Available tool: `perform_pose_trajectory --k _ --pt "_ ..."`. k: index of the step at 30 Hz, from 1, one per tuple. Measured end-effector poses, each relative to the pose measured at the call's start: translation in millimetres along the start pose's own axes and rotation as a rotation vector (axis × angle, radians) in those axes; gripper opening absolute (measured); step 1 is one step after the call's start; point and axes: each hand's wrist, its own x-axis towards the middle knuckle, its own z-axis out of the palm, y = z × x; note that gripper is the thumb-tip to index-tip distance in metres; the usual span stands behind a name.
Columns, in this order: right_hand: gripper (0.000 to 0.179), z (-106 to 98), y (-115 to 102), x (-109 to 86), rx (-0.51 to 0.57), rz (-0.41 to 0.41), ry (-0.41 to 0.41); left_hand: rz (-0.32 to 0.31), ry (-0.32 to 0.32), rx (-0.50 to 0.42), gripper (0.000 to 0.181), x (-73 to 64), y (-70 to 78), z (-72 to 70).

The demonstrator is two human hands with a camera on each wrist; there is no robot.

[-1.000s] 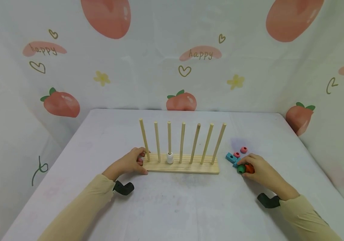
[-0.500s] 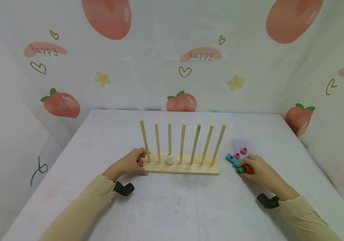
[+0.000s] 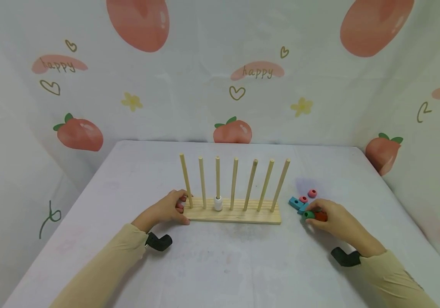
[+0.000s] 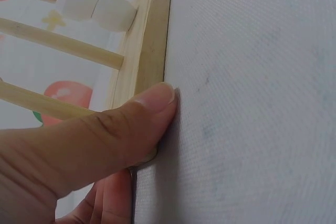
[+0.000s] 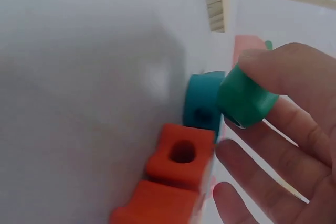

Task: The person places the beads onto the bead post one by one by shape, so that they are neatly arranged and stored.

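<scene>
A wooden pegboard point(image 3: 239, 217) with a row of upright pegs stands mid-table. My left hand point(image 3: 163, 209) grips its left end, the thumb point(image 4: 149, 100) along the front edge and the other fingers behind. Two white beads point(image 4: 113, 13) are stacked low on the third peg from the left. To the right of the board, my right hand point(image 3: 335, 218) pinches a green bead point(image 5: 245, 99) between thumb and fingers, just over the other beads. Below it in the right wrist view lie two orange-red block beads point(image 5: 181, 153) with holes and a blue bead point(image 5: 203, 90).
Beyond the right hand, blue block beads point(image 3: 295, 202) and two pink beads point(image 3: 312, 193) lie loose on the white-covered table point(image 3: 220, 265). A printed cloth point(image 3: 189, 85) hangs behind and at the sides. Dark camera mounts point(image 3: 346, 257) jut from both wrists.
The green bead, at first lying with its hole toward the head camera, has turned and come up slightly in my right fingers. My left hand keeps its hold on the pegboard.
</scene>
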Motion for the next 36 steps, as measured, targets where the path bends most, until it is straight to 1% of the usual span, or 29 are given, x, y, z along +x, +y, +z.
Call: perform_pose_trajectory --k 2,5,11,16,24,29,36 --pt "0.025 -1 -1 -0.1 0.014 0.005 0.0 -0.003 -0.001 0.005 0.073 0.4 0.2 0.1" --pt "0.025 -4 -4 2.0 0.019 -0.013 0.011 -0.012 -0.003 0.009 0.073 0.3 1.3 0.0" --pt "0.032 -15 -14 7.3 -0.017 -0.105 0.079 -0.01 -0.004 0.012 0.072 1.0 3.2 -0.1" --pt "0.031 -24 -23 10.3 -0.018 -0.183 0.146 -0.004 -0.011 0.012 0.072 1.4 3.3 -0.1" --pt "0.035 -34 -37 20.2 -0.018 -0.225 0.233 -0.008 -0.009 0.0 0.071 0.7 3.0 -0.7" --pt "0.038 -44 -47 24.0 -0.024 -0.252 0.317 -0.007 -0.01 -0.004 0.072 -0.2 2.8 -0.6" --pt "0.043 -53 -56 26.6 0.025 -0.317 0.441 -0.002 -0.011 -0.006 0.072 -0.1 2.9 -0.7"
